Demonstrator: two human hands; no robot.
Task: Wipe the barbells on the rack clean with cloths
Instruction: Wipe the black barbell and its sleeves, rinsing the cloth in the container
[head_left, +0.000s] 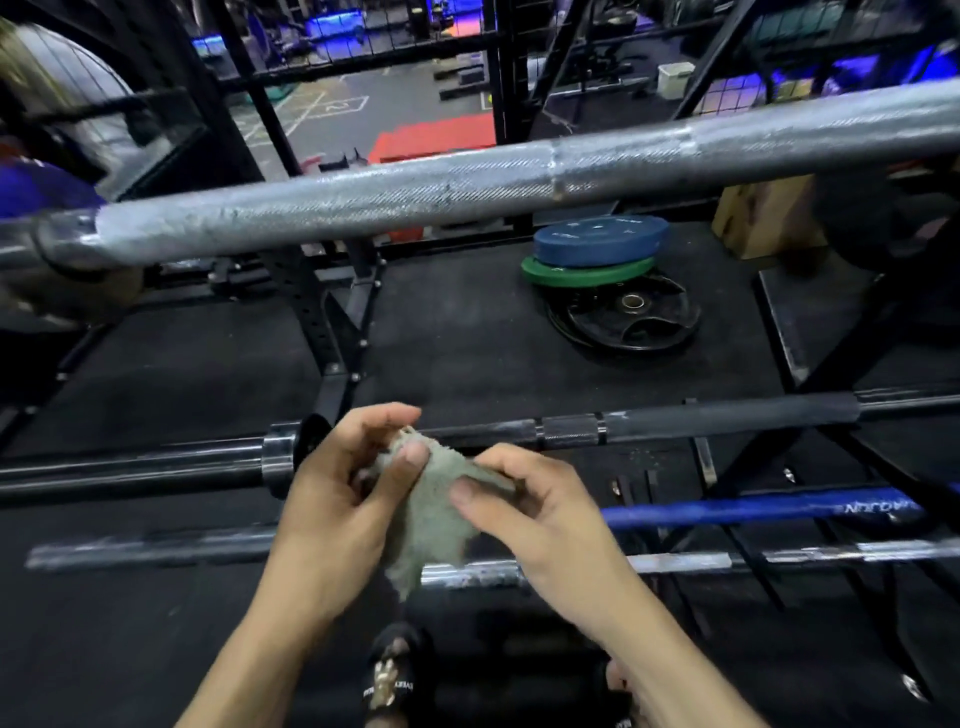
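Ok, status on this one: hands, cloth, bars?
Both hands, left and right, pinch cloth. Cloth off the bars. Top bar untouched. Nothing in the way.

This is a gym, a weight-training room. A long grey knurled barbell (467, 192) crosses the view at chest height, and more bars lie lower down: a black barbell (649, 423), a blue-sleeved bar (753, 506) and a chrome bar (675, 564). A black steel rack upright (317, 322) with rows of pin holes stands on dark rubber flooring (467, 338). Weight plates are stacked on that floor: a blue plate (602, 240) on a green plate (587, 271), beside a black plate (628, 317). Behind black cage mesh lie a red mat (436, 137) and painted floor markings (332, 106), under blue strip lighting.
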